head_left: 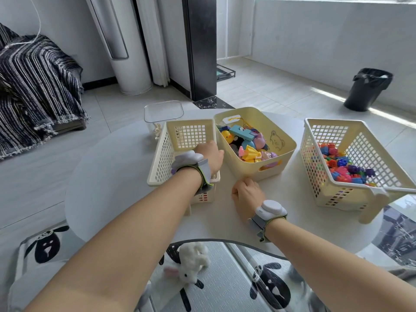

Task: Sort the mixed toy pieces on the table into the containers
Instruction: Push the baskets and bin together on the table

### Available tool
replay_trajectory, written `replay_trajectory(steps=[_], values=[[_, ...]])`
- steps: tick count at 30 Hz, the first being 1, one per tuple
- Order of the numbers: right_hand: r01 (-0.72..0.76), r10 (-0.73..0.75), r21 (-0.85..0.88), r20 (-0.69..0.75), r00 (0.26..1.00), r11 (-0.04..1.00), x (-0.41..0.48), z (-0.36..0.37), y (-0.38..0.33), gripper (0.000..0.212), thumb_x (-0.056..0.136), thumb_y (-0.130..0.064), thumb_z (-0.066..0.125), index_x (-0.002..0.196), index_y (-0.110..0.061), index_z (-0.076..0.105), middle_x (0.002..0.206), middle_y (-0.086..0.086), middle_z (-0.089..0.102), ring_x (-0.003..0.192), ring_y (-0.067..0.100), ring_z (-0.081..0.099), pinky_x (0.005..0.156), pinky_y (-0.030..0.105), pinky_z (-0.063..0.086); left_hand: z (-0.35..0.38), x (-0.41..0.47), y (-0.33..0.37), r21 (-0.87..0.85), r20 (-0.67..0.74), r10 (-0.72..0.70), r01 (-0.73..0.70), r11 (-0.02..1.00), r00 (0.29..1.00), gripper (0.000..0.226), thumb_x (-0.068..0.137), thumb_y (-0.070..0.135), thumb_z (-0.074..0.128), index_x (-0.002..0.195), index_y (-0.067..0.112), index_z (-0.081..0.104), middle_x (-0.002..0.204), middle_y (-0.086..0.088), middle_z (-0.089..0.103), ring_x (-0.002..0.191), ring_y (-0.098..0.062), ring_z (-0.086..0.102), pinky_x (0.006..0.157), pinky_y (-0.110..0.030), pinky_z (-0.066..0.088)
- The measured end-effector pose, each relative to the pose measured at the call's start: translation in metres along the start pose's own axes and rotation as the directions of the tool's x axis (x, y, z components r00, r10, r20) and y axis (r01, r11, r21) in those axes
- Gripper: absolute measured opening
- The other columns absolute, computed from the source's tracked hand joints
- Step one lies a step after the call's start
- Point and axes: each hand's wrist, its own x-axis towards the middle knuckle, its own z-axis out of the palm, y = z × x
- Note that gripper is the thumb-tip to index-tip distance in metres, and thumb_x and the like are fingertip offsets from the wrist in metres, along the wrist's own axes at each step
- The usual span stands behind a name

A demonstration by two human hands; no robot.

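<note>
Landmark: cream solid-walled plastic tub with a bear drawn on its side (pixel 286 152), standing mid-table on the round white table (pixel 117 188).
Tub contents: mixed figure toys (pixel 249 149), among them a yellow duck (pixel 225 135), a teal block (pixel 242 131) and small dolls in yellow and purple.
Left basket: cream lattice-walled plastic basket (pixel 163 158), just left of the tub, their rims near touching.
Right basket: second cream lattice-walled basket (pixel 315 176), right of the tub with a gap of bare table between.
Right basket contents: small bright interlocking plastic pieces (pixel 342 166) in red, blue, orange and purple, heaped on its floor.
Left hand: the left hand (pixel 210 154) is inside the left basket, at the wall nearest the tub, back up, fingers pointing down and away; what they grip, if anything, cannot be told.
Right hand: the right hand (pixel 246 194) rests on the table just before the tub's near corner, fingers curled under the palm; whether they enclose a piece cannot be told.
Wrists: each carries a white sensor pod on a grey strap, left (pixel 191 159), right (pixel 270 209).
Clear box: transparent square plastic container (pixel 163 111), behind the left basket, left of the tub's far end.
Floor, near side of the tub: white plush rabbit (pixel 191 264) on a sheep-print mat.
Floor, far right of the tub: black bin with a bag liner (pixel 367 91).
</note>
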Motion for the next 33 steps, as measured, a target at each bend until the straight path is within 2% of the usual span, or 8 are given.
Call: replay_trajectory(steps=[10,15,18,21,23,25,29,33], values=[[0.069,-0.066,0.152,-0.021,0.998,0.986,-0.004,-0.013,0.007,0.027,0.088,-0.013,0.057,0.114,-0.007,0.052,0.123,0.012,0.047,0.098,0.028,0.053,0.074,0.022,0.037,-0.001,-0.002,-0.001,0.008,-0.007,-0.001,0.001,1.0,1.0,0.037,0.099,0.031,0.036,0.118,0.002,0.049,0.118,-0.019,0.059,0.104,-0.035,0.057,0.071,-0.033,0.037],[0.21,-0.167,0.151,-0.256,0.952,0.966,0.0,-0.039,-0.008,0.017,0.078,-0.014,0.073,0.084,0.0,0.068,0.098,0.013,0.059,0.084,0.03,0.058,0.068,0.027,0.046,-0.001,-0.003,-0.002,-0.062,-0.001,0.012,-0.012,0.998,1.0,0.042,0.101,0.036,0.029,0.117,0.003,0.051,0.117,-0.019,0.058,0.102,-0.035,0.057,0.071,-0.032,0.036],[0.354,-0.269,0.103,-0.465,0.843,0.93,0.015,-0.065,-0.014,0.014,0.066,-0.008,0.079,0.064,-0.001,0.067,0.077,0.014,0.061,0.062,0.029,0.06,0.057,0.024,0.045,-0.002,-0.004,-0.003,-0.075,0.023,0.011,-0.009,0.997,1.0,0.042,0.102,0.031,0.028,0.114,0.001,0.053,0.117,-0.021,0.058,0.103,-0.036,0.056,0.072,-0.031,0.034],[0.373,-0.233,0.12,-0.597,0.768,0.92,0.035,-0.09,-0.015,0.008,0.068,-0.006,0.072,0.061,-0.002,0.069,0.074,0.014,0.063,0.059,0.027,0.06,0.06,0.024,0.043,-0.003,-0.005,-0.002,-0.074,0.061,0.023,-0.019,0.997,0.998,0.041,0.102,0.027,0.027,0.113,-0.001,0.055,0.118,-0.022,0.058,0.105,-0.036,0.055,0.073,-0.032,0.033],[0.309,-0.171,0.14,-0.592,0.787,0.941,0.047,-0.1,-0.009,0.012,0.077,-0.002,0.065,0.068,0.0,0.073,0.082,0.017,0.065,0.064,0.031,0.063,0.061,0.021,0.041,-0.003,-0.006,-0.001,-0.039,0.071,0.027,-0.024,0.999,0.997,0.041,0.102,0.025,0.026,0.112,-0.002,0.056,0.117,-0.022,0.058,0.105,-0.035,0.055,0.073,-0.031,0.033],[0.175,-0.092,0.125,-0.495,0.864,0.977,0.054,-0.102,-0.001,0.02,0.087,-0.001,0.055,0.094,-0.003,0.074,0.101,0.016,0.067,0.084,0.034,0.064,0.067,0.025,0.045,-0.005,-0.008,0.001,-0.006,0.086,0.028,-0.028,1.0,0.996,0.04,0.102,0.022,0.025,0.111,-0.002,0.057,0.116,-0.021,0.059,0.105,-0.035,0.056,0.073,-0.032,0.035],[0.05,-0.016,0.092,-0.333,0.943,0.995,0.048,-0.097,0.007,0.047,0.091,-0.001,0.041,0.133,-0.021,0.052,0.12,0.008,0.064,0.105,0.032,0.061,0.081,0.034,0.051,-0.007,-0.013,0.004,-0.011,0.091,-0.002,0.003,1.0,0.996,0.037,0.103,0.015,0.023,0.117,0.0,0.054,0.121,-0.02,0.057,0.11,-0.035,0.055,0.086,-0.039,0.043],[0.153,-0.134,0.019,-0.385,0.913,0.988,0.026,-0.089,0.01,0.027,0.091,-0.029,0.054,0.114,-0.017,0.063,0.108,0.006,0.067,0.102,0.03,0.06,0.086,0.035,0.043,-0.005,-0.014,0.006,-0.074,0.109,0.001,0.007,0.997,0.994,0.036,0.102,0.016,0.024,0.119,0.0,0.051,0.121,-0.02,0.057,0.109,-0.036,0.055,0.084,-0.038,0.043]])
